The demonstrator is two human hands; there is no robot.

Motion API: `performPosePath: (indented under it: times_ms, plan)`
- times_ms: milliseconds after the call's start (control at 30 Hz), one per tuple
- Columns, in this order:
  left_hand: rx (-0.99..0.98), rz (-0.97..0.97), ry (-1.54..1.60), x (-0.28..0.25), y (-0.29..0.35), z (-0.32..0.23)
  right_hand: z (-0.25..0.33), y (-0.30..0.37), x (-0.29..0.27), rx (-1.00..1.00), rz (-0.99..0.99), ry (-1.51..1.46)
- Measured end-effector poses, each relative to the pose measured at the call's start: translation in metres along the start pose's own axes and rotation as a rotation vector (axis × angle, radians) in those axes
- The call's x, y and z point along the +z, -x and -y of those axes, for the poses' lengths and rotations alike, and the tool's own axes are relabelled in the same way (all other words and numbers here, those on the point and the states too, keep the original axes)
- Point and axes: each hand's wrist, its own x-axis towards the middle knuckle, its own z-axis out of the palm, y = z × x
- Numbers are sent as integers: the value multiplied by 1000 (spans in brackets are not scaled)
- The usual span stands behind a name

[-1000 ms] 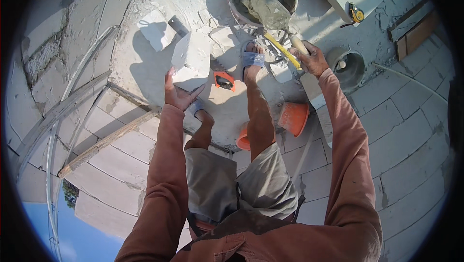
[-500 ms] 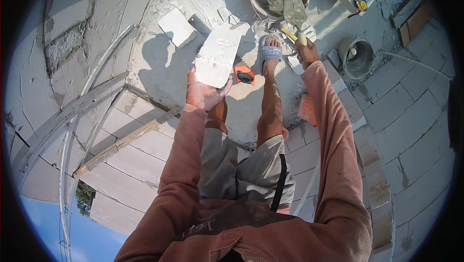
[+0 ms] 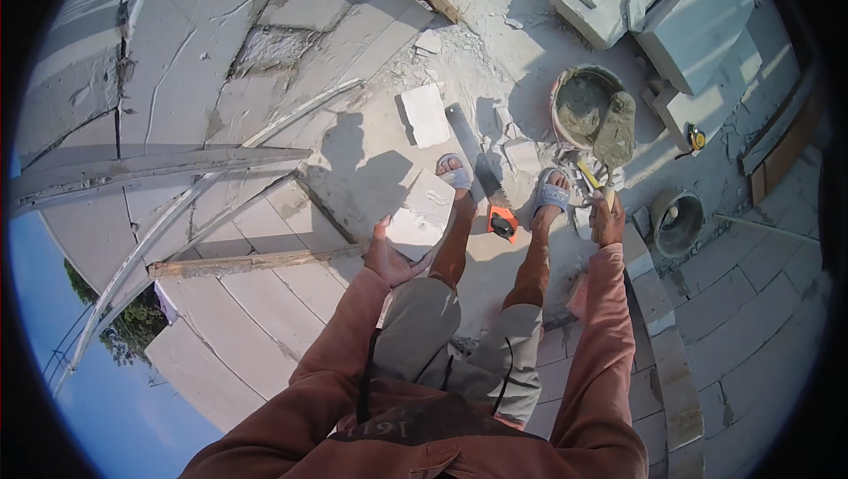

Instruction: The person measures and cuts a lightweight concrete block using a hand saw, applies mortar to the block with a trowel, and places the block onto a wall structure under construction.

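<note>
My left hand (image 3: 395, 256) grips a broken white block (image 3: 420, 217) from below and its near side, held over the floor in front of my left knee. My right hand (image 3: 608, 219) is closed on the handle of a trowel (image 3: 616, 132), whose blade is heaped with wet grey mortar. That blade is at the edge of a round bucket (image 3: 556, 117) of mortar. A short yellow piece (image 3: 586, 173) shows beside the trowel handle; whether it belongs to it I cannot tell. Between my sandalled feet lies a handsaw (image 3: 503, 223) with an orange and black handle.
Large white blocks (image 3: 698, 24) are stacked at the far right, with a tape measure (image 3: 696, 138) nearby. A grey bucket (image 3: 677, 222) stands right of my right hand. Another white block (image 3: 426, 115) and rubble lie ahead. Left are a block wall (image 3: 203, 64), a metal bar (image 3: 159, 165) and a wooden batten (image 3: 256, 262).
The view has swung so the scene sits further right and lower. My left hand has turned the block, and it now sits closer to my left knee. The trowel stays beside the mortar bucket.
</note>
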Motion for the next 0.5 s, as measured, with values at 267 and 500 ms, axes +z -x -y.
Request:
performPosePath:
  times_ms: [267, 500]
  plan:
    - [-20, 153, 130, -46, 45, 2, 118, 83, 94, -300, 481, 123]
    - [-1, 235, 199, -67, 89, 2, 302, 153, 325, -831, 435, 69]
